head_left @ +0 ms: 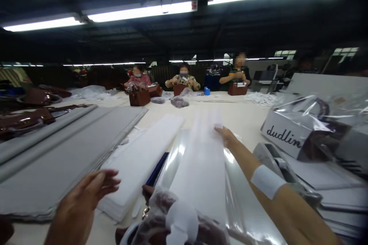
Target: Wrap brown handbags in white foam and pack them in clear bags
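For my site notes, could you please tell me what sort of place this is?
Probably a handbag factory's packing area: people handle brown bags across a large table, a plastic-wrapped bag stands at right, and stacked white sheets lie nearby.

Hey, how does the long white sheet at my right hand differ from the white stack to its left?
The white sheet has your right hand at its edge; the white stack has your left hand nearest. The white sheet looks thin, while the white stack shows many layers. The white sheet's far end is blurred; the white stack's is sharper. Both are white and long.
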`<state>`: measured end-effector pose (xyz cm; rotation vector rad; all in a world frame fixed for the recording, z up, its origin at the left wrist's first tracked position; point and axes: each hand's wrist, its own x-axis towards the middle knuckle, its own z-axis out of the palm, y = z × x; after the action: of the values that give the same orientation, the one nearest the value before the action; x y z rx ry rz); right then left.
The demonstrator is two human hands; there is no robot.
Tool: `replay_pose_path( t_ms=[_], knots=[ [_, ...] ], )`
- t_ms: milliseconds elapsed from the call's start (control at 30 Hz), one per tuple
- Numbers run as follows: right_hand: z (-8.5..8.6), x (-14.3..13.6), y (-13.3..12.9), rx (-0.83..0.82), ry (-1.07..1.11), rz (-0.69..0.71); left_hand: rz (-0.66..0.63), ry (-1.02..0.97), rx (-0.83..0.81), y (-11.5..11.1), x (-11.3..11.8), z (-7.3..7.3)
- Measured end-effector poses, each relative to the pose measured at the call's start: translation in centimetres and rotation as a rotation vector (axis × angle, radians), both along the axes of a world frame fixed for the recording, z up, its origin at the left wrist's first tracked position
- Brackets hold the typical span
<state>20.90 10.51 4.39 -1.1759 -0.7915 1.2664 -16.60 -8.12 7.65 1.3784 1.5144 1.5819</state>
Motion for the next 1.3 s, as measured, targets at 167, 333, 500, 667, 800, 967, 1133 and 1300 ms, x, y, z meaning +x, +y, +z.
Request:
replay_pose_path(
  t_ms=[167, 333, 500, 667, 800, 967, 1133, 1300],
  knots=[
    [6.3, -4.6, -3.6, 0.274, 0.076, 0.341, -0.355, -0.184, -0.139, 7.0, 6.7, 5.7],
    [7.1, -8.4, -7.5, 0.426, -0.155, 0.749, -0.524, -0.220, -0.067, 8.5, 11.7, 7.7],
    [8.2, -8.6, -8.8, 0.550, -0.380, 0.592, -0.564, -0.250, 0.021, 6.6, 12.0, 7.4],
    [11.6, -8.3, -11.7, 0.635, -0.376, 0.532, -0.696, -0.141, -0.007, 4.4, 12.3, 9.1],
    [11.6, -7.0, -13.5, 0.701, -0.351, 0.549, -0.550, -0.013, 0.071, 1.0, 10.8, 11.3],
    [8.4, -3.2, -15.8, 0.680, -0.509, 0.569, 0.017, 0.484, 0.769, -7.5, 6.8, 8.6],
    [7.1, -3.1, -17.8, 0.868, -0.940, 0.559, 0.026, 0.936, 0.712, -13.1, 8.2, 2.2],
    [7.1, -5.2, -18.4, 1.204, -1.377, 0.545, 0.122, 0.889, 0.459, -11.6, 11.1, 0.7]
  ],
)
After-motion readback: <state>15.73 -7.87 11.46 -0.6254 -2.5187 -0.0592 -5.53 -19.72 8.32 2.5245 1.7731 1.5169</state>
